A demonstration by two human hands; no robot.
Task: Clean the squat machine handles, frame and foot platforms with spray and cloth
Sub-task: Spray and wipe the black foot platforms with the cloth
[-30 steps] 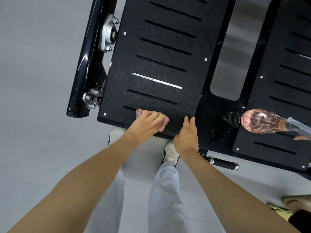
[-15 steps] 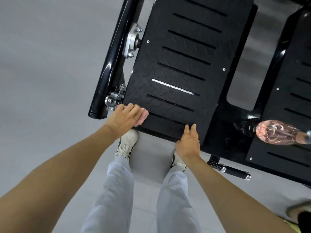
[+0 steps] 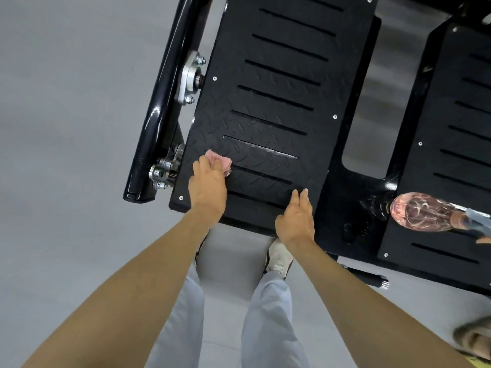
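While the left grip (image 3: 208, 188) clutches the cloth (image 3: 220, 161) on the platform (image 3: 271, 120), the right grip (image 3: 295, 220) lies flat.

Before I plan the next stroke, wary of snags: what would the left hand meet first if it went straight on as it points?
The left hand, gripping the pink cloth, points up the foot platform. First in line seems the left end of a slot; beyond that, only more slotted tread plate.
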